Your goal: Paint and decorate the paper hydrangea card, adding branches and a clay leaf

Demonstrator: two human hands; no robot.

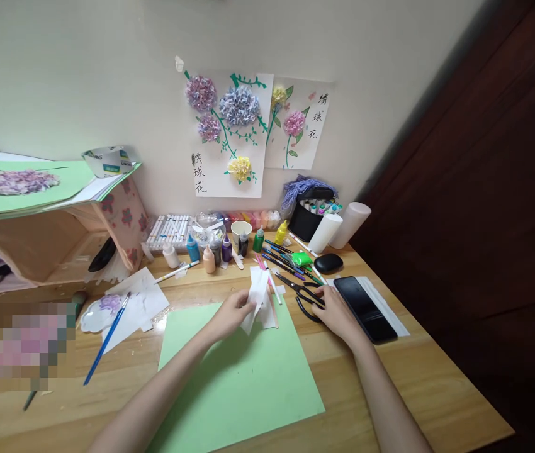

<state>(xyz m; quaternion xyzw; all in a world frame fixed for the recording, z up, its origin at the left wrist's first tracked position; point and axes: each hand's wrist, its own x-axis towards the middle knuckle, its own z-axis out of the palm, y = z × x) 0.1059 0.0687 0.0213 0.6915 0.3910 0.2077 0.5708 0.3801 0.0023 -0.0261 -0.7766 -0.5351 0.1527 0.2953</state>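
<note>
My left hand [230,313] pinches a folded piece of white paper [259,284] over the top edge of a green sheet [248,371]. To the right, my right hand [336,309] has its fingers closed at the handles of black-handled scissors [303,292], which lie on the table with their blades pointing away to the left. Part of the handles is hidden by my fingers. A thin wooden stick [274,309] lies beside the white paper. Close to my right wrist is a black phone [366,309].
Several paint bottles [208,259], a white bowl [242,231] and markers [286,258] line the back. A black mouse [328,263] sits beyond the phone. On the left are a blue brush [107,340], a palette [96,316] and a fabric box [126,220]. Flower pictures [230,145] hang on the wall.
</note>
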